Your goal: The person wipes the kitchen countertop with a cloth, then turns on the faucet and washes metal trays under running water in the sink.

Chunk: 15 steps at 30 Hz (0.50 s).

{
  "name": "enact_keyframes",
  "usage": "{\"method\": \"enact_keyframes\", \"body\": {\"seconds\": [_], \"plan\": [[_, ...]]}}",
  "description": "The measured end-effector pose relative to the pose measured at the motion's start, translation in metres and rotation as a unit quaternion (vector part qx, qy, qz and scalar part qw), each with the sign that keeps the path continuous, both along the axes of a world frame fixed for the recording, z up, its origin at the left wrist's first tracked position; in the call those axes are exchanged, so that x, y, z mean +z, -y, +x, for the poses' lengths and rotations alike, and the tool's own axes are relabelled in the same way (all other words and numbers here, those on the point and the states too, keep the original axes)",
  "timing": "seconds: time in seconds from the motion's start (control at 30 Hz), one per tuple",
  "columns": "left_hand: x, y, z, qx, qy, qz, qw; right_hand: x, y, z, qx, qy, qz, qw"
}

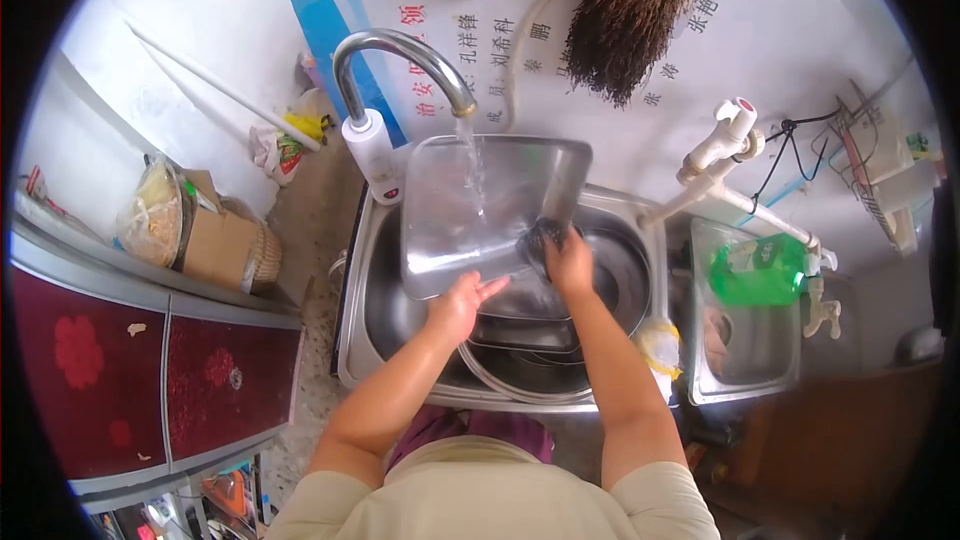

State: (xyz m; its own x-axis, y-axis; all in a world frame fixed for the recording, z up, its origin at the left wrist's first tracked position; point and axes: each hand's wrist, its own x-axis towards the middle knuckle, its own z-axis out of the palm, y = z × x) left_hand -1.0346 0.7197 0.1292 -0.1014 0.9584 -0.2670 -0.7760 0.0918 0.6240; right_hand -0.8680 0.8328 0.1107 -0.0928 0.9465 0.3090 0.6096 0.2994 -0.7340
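A rectangular metal tray [470, 195] is tilted up in the steel sink [352, 340], under running water from the curved faucet [400, 38]. At the tray's lower edge, my left hand [458, 310] grips the rim, with a thumb and finger showing. My right hand [570, 265] is closed around a dark scrubbing pad [540, 238], which presses on the tray's right side. Below the tray, round metal pans or basins [625, 270] sit in the sink, partly hidden by the tray and my right arm.
A smaller sink [745, 365] stands to the right, with a green liquid bottle [760, 270] over it. White pipes with taps [735, 125] run along the wall. A straw brush [635, 20] hangs above. At left are a cardboard box [218, 245] and a red-fronted cabinet [90, 380].
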Motion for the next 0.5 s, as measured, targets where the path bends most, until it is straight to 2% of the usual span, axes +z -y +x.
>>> {"method": "enact_keyframes", "body": {"seconds": [0.1,0.13,0.23,0.3,0.33,0.37,0.4,0.5], "plan": [[-0.002,-0.004,-0.002,0.0,0.003,-0.005,1.0,0.021,-0.008,0.0,-0.036,0.177,0.015,0.983],[-0.003,-0.006,-0.004,-0.01,-0.006,0.006,1.0,0.026,-0.009,-0.001,-0.032,0.176,0.013,0.984],[-0.002,-0.008,-0.007,-0.028,-0.017,0.036,0.999,0.023,-0.005,-0.013,-0.074,0.01,0.03,0.997],[0.011,-0.006,-0.006,-0.025,-0.004,0.051,0.998,0.026,0.003,-0.018,-0.076,-0.152,-0.084,0.982],[0.014,-0.005,-0.006,-0.021,-0.008,0.058,0.998,0.023,0.005,-0.02,-0.074,-0.252,-0.131,0.956],[0.017,-0.005,-0.007,-0.017,-0.012,0.065,0.998,0.023,0.005,-0.022,-0.071,-0.347,-0.177,0.918],[0.018,-0.003,-0.007,-0.013,-0.015,0.071,0.997,0.026,0.004,-0.016,-0.038,-0.532,-0.289,0.795],[0.018,-0.004,-0.004,0.008,0.02,0.066,0.998,0.022,0.007,-0.008,0.037,-0.734,-0.32,0.598]]}}
